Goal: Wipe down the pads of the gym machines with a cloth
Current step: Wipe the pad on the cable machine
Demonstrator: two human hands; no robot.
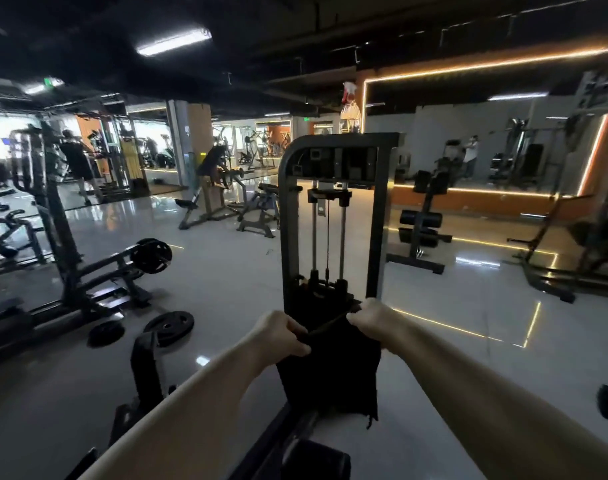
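Closest to the camera, a dark pad (316,459) sits at the bottom edge, with a black bar running up from it toward the machine ahead. Above it both bare forearms reach forward, and a black cloth (330,372) hangs between the hands, its lower edge frayed at the right corner. The left hand (281,332) has its grip closed, fingers curled round the cloth's top left edge; the right hand (373,318) pinches the top right edge the same way, so the top edge is pulled taut between them. Just behind the cloth stands a weight-stack machine (333,216) with two steel rods and a cable. On the glossy floor (226,271) to the left lie two weight plates (169,327). Further off stand other machines and mirrored walls edged with orange light strips (468,67).
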